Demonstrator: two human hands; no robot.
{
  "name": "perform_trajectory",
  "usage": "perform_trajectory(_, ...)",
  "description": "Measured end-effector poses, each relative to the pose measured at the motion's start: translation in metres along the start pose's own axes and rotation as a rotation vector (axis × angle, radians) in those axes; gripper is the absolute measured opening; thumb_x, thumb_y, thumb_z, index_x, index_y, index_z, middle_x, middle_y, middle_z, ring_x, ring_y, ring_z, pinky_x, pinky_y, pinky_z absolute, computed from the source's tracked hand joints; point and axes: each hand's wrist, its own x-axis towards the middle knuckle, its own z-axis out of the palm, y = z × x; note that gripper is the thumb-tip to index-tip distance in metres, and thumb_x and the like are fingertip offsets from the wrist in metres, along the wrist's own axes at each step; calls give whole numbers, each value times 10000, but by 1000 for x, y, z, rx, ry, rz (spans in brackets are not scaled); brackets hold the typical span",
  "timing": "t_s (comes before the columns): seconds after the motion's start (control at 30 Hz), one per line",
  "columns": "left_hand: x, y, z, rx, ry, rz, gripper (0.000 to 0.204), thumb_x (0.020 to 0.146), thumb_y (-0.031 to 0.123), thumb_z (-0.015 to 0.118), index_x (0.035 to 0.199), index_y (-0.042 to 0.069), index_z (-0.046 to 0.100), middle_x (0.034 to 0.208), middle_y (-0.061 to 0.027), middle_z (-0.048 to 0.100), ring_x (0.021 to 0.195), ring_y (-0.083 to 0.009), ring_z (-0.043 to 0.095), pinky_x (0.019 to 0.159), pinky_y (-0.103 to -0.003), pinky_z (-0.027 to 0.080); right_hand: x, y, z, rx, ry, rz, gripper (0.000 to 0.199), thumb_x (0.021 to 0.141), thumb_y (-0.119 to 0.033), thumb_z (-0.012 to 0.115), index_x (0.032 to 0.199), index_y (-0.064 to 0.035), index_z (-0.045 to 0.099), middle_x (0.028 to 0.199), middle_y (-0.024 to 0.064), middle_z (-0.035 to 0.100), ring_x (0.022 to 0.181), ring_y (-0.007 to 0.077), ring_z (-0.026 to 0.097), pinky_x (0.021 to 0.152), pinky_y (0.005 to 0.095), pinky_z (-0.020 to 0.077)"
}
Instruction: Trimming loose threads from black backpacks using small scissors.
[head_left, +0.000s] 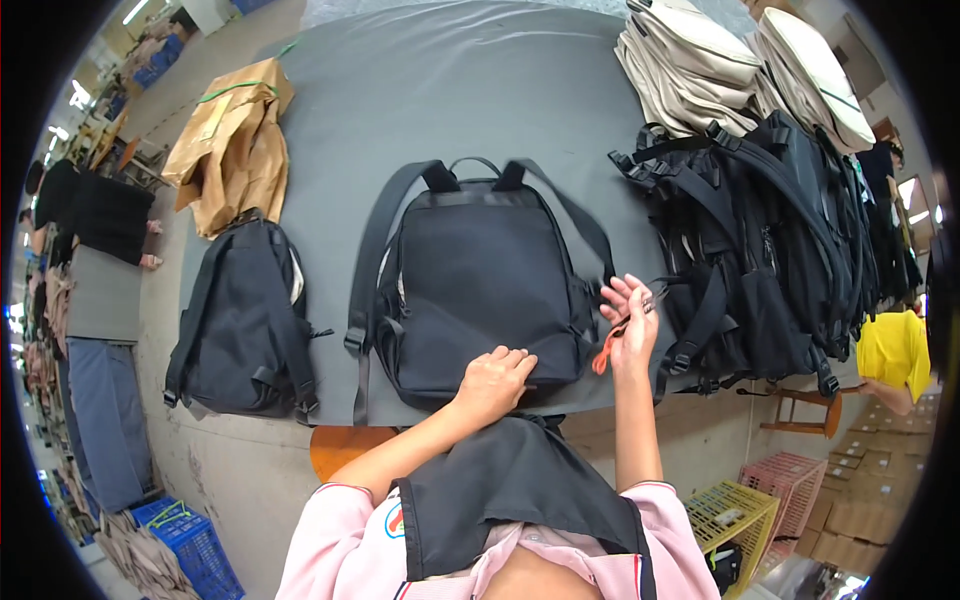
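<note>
A black backpack (485, 270) lies on the grey table in front of me, its strap side up and its top handle pointing away. My left hand (497, 380) is closed on the backpack's lower edge, fingers bent together over the fabric. Beside the lower right side, my right hand (632, 318) is turned partly palm up, with its fingers loosely curled. It holds a small tool with orange-red loop handles (606, 350), which looks like thread snips; the blades do not show clearly. The right shoulder strap (580, 225) arches down to the fingertips and is blurred.
On the left lie another black backpack (240, 320) and a crumpled brown paper bag (235, 150). Several black backpacks (760, 250) are piled on the right, with beige bags (690, 65) stacked behind. A person in a yellow top (893, 352) stands at the right, beyond a wooden stool (805, 412).
</note>
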Motion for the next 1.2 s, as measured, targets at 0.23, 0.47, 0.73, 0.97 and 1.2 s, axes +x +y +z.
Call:
perform_trajectory(0.23, 26, -11, -22, -388, -263, -32, 462, 745, 362, 692, 1080, 55, 607, 1113, -75, 585, 998, -244, 543, 825, -359, 483, 14, -40, -12, -405, -81, -174, 239, 953, -159, 479, 1110, 7, 547, 891, 90, 637, 578, 78, 545, 481, 181, 399)
perform_trajectory(0.47, 72, -71, -101, -118, 266, -61, 249, 763, 87, 659, 1010, 73, 630, 1031, -99, 635, 988, -269, 588, 867, -384, 436, 62, -69, 25, -941, -353, -180, 189, 908, -130, 520, 1028, -42, 638, 811, 48, 621, 541, 108, 513, 527, 200, 407)
perform_trajectory(0.73, 67, -189, -108, -172, 196, -795, 410, 865, 286, 586, 1170, 17, 542, 1043, -157, 606, 978, -291, 581, 850, -361, 444, 126, -21, 66, -1174, -536, -60, 289, 891, -305, 551, 990, -45, 628, 699, 56, 592, 473, 148, 524, 383, 286, 410)
perform_trajectory(0.97, 10, -192, -107, -756, -285, -897, 470, 890, 337, 577, 1161, -45, 535, 903, -90, 627, 898, -142, 566, 813, -296, 450, 121, -25, 21, -772, -637, 618, 224, 864, -225, 604, 994, -43, 616, 679, -2, 597, 414, 10, 360, 364, 172, 277)
perform_trajectory(1.2, -12, -126, -85, -1591, -101, -851, 238, 920, 208, 512, 1056, 21, 456, 694, -153, 593, 587, -271, 633, 571, -382, 556, 50, -13, 0, -363, -1058, 729, 377, 920, -210, 515, 1176, 65, 480, 959, 109, 682, 977, 159, 594, 883, 270, 439)
